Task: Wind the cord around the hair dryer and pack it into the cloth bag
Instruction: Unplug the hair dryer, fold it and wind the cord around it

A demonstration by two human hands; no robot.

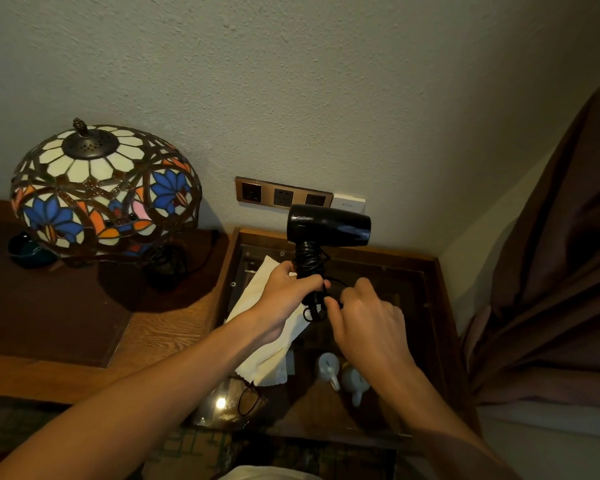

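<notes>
My left hand has its grip clamped round the handle of the black hair dryer, holding it upright above the glass-topped counter, barrel pointing off to my right. The cord sits in tight black coils around the handle just above my fingers, with a loose loop hanging below my fist. My right hand is close beside it, fingers curled and pinching the free end of that cord near the base of the handle (what exactly sits between my fingertips I cannot tell, they hide it).

The cloth bag, pale and creased, lies flat on the counter under my left wrist, its dark drawstring trailing from the near end. Through the glass, two white cups show beneath my right forearm.

To the left, a stained-glass lamp stands on the wooden desk surface. On the wall behind the dryer runs a row of sockets. A brown curtain hangs at the right.
</notes>
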